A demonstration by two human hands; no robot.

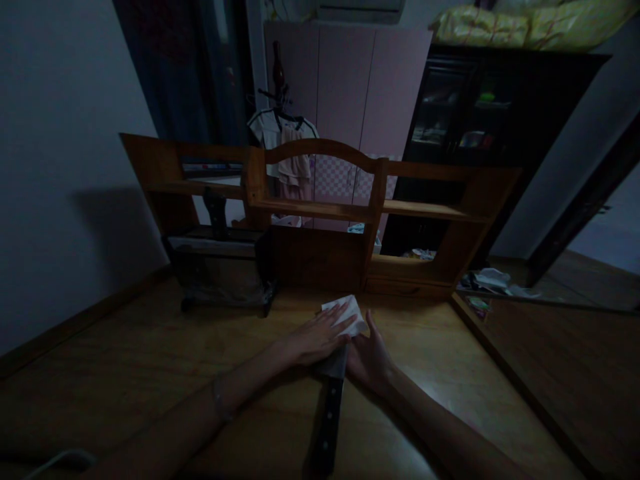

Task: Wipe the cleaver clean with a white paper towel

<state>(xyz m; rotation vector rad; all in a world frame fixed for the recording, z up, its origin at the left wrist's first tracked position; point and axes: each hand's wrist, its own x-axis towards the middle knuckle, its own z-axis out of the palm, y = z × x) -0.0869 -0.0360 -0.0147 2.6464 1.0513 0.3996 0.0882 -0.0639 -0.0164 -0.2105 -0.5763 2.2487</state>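
Note:
A kitchen knife (pixel 329 417) with a black riveted handle lies over the wooden table, its handle towards me. Its broad blade (pixel 334 363) is partly hidden under my hands. A white paper tissue (pixel 356 310) covers the far part of the blade. My left hand (pixel 320 335) lies flat across the tissue and blade, fingers stretched out. At the blade's right side is my right hand (pixel 371 360), with its thumb raised and apart. Its other fingers are mostly hidden behind the blade and tissue, so whether they bear the knife is unclear.
A knife holder (pixel 223 270) with a black-handled knife (pixel 216 215) upright in it stands at the back left. A wooden shelf unit (pixel 320 212) runs along the table's far side. The wooden table (pixel 150 387) has a raised right edge. A white cord (pixel 67 457) lies at the lower left.

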